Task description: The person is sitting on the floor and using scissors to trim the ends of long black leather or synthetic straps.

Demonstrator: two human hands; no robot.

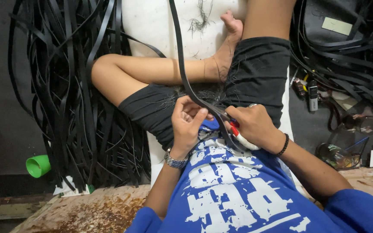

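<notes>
Fingers of left hand [189, 126] pinched black strap [182, 69] just above lap; strap ran up over white cushion [152, 26]. Right hand [252, 125] closed around cutter with red-and-white handle [238, 134], blade end at strap beside left thumb. Best held taut, pinch close to blade, thumb clear of edge — judgement only. Loose black strips [74, 108] heaped to left on floor; green cup [38, 165] near them. Blade itself hidden.
</notes>
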